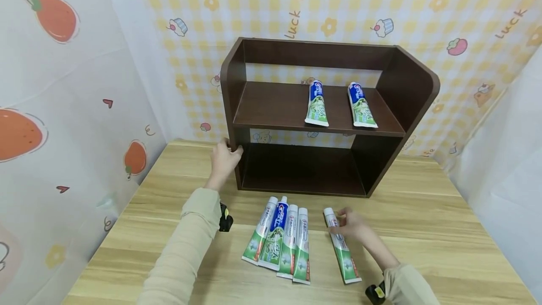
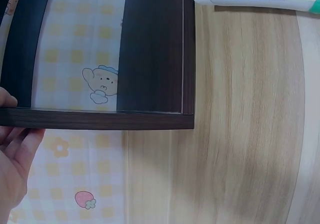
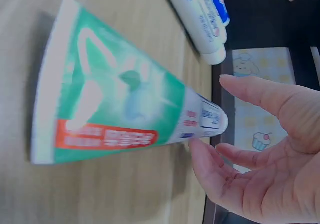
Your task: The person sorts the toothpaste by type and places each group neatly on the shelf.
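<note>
At five o'clock in my head view, a green-and-white tube (image 1: 345, 260) lies on the wooden table (image 1: 432, 220), cap toward the dark shelf (image 1: 271, 103). I have the right hand (image 1: 354, 226) parted around its cap end, thumb clear; whether a fingertip touches, I can't tell. Toward eight, the left hand (image 1: 223, 161) grips the shelf's side. Four tubes (image 1: 273, 244) lie at six; two shelved tubes (image 1: 317, 107) rest near two.
</note>
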`<control>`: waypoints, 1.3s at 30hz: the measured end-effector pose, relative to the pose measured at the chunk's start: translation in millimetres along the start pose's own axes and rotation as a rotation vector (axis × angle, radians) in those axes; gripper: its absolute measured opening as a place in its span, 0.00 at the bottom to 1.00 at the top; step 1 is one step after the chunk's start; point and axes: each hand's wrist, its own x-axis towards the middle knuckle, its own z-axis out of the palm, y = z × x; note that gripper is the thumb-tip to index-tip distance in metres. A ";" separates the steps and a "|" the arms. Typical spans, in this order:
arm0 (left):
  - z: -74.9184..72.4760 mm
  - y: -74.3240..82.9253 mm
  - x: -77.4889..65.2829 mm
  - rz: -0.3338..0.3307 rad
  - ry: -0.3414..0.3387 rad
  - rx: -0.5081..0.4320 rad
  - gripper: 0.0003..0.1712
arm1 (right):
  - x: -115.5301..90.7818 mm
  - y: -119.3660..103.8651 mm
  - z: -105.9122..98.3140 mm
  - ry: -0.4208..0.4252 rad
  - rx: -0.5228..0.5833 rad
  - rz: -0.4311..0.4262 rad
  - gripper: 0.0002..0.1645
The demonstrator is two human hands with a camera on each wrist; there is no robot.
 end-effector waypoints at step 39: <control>-4.9 1.6 -4.9 -0.005 -0.004 0.014 0.12 | 23.9 -18.7 -31.5 0.052 0.032 0.009 0.24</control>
